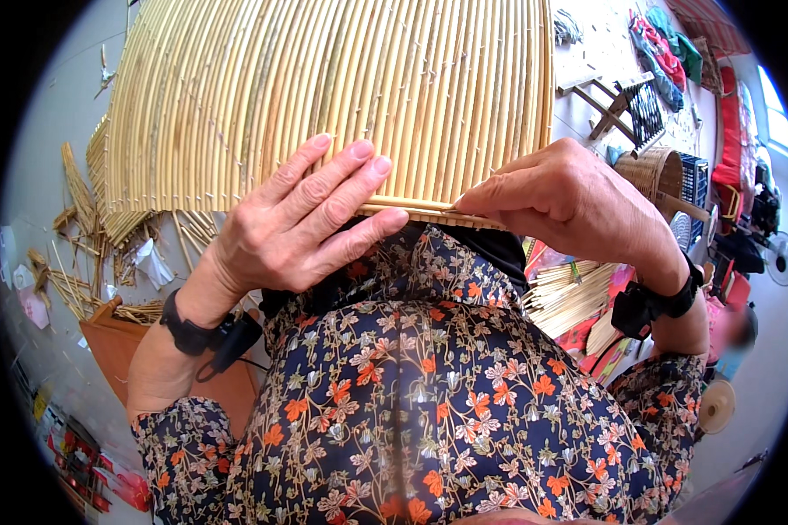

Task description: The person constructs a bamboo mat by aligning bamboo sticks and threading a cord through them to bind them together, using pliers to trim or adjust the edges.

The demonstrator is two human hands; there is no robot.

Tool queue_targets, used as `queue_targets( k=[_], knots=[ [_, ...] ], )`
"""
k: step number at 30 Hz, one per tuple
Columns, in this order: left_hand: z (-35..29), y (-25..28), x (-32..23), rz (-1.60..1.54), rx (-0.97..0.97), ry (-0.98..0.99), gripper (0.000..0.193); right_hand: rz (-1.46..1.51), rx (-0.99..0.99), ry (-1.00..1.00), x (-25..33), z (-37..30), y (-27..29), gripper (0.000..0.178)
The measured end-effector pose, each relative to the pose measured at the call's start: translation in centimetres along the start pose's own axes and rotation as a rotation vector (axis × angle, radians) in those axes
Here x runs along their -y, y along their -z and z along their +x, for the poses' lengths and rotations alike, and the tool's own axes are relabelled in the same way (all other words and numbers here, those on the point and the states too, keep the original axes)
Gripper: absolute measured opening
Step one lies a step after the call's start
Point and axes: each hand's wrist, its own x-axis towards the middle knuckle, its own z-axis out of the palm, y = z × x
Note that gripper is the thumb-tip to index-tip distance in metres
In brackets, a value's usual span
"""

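A large mat of pale yellow reed stalks (324, 79), bound side by side with rows of thin thread, spreads out from my lap. My left hand (311, 214) lies flat on its near edge, fingers stretched out over the stalks and thumb pointing right. Along that edge, crosswise to the others, runs a single reed stalk (411, 206). My right hand (556, 197) pinches at its right end, thumb and forefinger pressed together. The fingertips hide the very tip.
Bundles of straw (79, 201) and scraps lie on the floor at left, beside a brown wooden board (118, 350). Loose stalks (569, 293) lie at my right. Beyond stand a folding stool (617, 109), a wicker basket (652, 171) and a blue crate (693, 188). A person is at far right.
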Motion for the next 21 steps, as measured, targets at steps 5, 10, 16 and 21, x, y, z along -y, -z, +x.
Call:
queue_targets(
  k=[5, 10, 16, 21],
  knots=[
    [0.24, -0.05, -0.12, 0.012, -0.015, -0.001, 0.030, 0.039, -0.022, 0.010, -0.16, -0.24, 0.21, 0.019],
    [0.32, -0.06, -0.06, 0.016, -0.023, -0.006, 0.030, 0.102, 0.002, -0.034, -0.44, -0.21, 0.48, 0.020],
    [0.42, -0.12, -0.11, 0.016, -0.033, -0.004, 0.030, 0.064, 0.004, 0.003, -0.32, -0.12, 0.61, 0.021],
    [0.36, -0.16, -0.11, 0.019, -0.028, -0.007, 0.030, -0.023, 0.012, 0.034, 0.17, 0.23, 0.62, 0.015]
  ],
)
